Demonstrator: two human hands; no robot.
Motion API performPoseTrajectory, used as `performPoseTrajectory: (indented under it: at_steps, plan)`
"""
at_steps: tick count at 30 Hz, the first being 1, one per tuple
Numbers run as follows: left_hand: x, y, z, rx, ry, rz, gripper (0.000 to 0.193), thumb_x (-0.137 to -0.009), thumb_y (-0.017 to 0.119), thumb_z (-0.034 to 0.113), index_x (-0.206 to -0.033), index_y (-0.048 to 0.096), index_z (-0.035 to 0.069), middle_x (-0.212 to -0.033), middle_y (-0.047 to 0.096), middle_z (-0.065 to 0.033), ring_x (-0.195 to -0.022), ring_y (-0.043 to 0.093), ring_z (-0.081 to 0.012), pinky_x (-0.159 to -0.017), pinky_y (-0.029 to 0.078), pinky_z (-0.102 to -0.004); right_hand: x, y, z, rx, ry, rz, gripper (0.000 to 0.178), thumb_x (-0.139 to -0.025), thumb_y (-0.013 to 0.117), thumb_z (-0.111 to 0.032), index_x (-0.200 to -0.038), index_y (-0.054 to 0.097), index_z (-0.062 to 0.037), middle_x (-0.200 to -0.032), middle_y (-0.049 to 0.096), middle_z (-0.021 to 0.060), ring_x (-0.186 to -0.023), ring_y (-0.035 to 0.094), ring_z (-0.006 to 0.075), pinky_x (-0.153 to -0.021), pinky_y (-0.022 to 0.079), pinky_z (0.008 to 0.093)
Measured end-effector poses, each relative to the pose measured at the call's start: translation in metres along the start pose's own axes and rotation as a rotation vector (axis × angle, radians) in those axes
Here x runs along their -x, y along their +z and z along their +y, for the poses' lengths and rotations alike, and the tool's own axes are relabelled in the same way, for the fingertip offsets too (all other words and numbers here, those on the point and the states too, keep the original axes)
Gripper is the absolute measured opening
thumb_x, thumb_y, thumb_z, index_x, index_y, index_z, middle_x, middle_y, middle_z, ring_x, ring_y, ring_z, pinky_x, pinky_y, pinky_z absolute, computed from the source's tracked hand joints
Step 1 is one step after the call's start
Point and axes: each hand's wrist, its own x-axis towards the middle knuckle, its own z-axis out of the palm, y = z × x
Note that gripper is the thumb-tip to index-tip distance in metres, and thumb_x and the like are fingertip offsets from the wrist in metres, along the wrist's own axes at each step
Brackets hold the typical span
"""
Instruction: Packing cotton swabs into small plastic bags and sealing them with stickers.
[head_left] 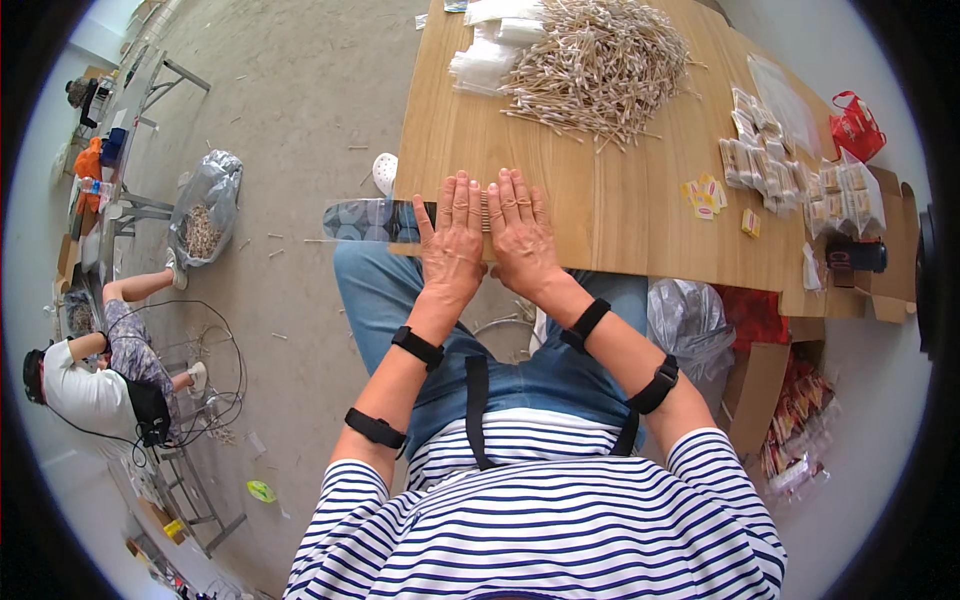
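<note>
With fingers stretched out nearly straight, a person's left hand (456, 238) and right hand (521, 232) lie palm down, side by side, at the near edge of a light wood-grain table (590, 205). Thin cotton swabs (486, 213) show in the narrow gap between the hands; neither is seen to grip anything, and what lies under the palms cannot be told. Beside the left hand, a see-through greyish plastic strip (362, 220) juts out past the table's left edge. Farther across the tabletop, a large heap of loose white-tipped swabs (605, 70) spreads next to clear plastic bags (484, 66). To the right, yellow-and-white cards (704, 196) lie near small clear packs of swabs (757, 152) and a bright red bag (857, 128). At far left, a co-worker in a white shirt (90, 395) sits near a clear plastic sack (215, 180) on the grey floor.
</note>
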Motion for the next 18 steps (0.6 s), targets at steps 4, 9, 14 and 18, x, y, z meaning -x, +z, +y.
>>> performPoseTrajectory:
  at_steps: [4, 9, 14, 18]
  plan:
    - [0.007, -0.009, 0.004, 0.094, 0.003, -0.049, 0.125, -0.056, 0.092, 0.037, -0.158, 0.026, 0.007, -0.167, 0.021, -0.0116, -0.157, 0.013, -0.0268, -0.122, -0.001, -0.0643, 0.001, 0.007, 0.004, -0.004, 0.002, 0.048, 0.125, -0.057, 0.094, -0.034, -0.154, 0.026, 0.0060, -0.164, 0.018, 0.0263, -0.155, 0.012, 0.0399, -0.126, 0.011, 0.0509]
    - [0.011, 0.001, 0.004, 0.044, -0.017, 0.031, 0.124, -0.057, 0.091, 0.035, -0.159, 0.026, 0.007, -0.167, 0.021, -0.0116, -0.157, 0.013, -0.0269, -0.122, -0.001, -0.0648, 0.001, -0.008, 0.002, -0.151, -0.019, -0.019, 0.126, -0.055, 0.094, -0.036, -0.155, 0.027, 0.0026, -0.164, 0.017, 0.0262, -0.155, 0.012, 0.0402, -0.125, 0.012, 0.0513]
    - [0.006, -0.003, 0.009, 0.122, 0.002, -0.008, 0.125, -0.057, 0.091, 0.033, -0.159, 0.024, 0.007, -0.167, 0.020, -0.0122, -0.157, 0.012, -0.0274, -0.121, -0.002, -0.0658, 0.004, -0.003, 0.008, -0.107, -0.022, 0.037, 0.126, -0.055, 0.094, -0.036, -0.155, 0.027, 0.0014, -0.164, 0.017, 0.0267, -0.155, 0.011, 0.0413, -0.125, 0.012, 0.0516]
    - [0.008, -0.003, 0.007, 0.116, -0.011, -0.021, 0.125, -0.058, 0.091, 0.032, -0.159, 0.023, 0.005, -0.167, 0.019, -0.0129, -0.157, 0.012, -0.0276, -0.121, -0.002, -0.0656, 0.001, -0.006, 0.006, -0.192, -0.019, 0.011, 0.123, -0.058, 0.093, -0.033, -0.156, 0.026, 0.0026, -0.164, 0.017, 0.0278, -0.155, 0.011, 0.0426, -0.125, 0.012, 0.0527]
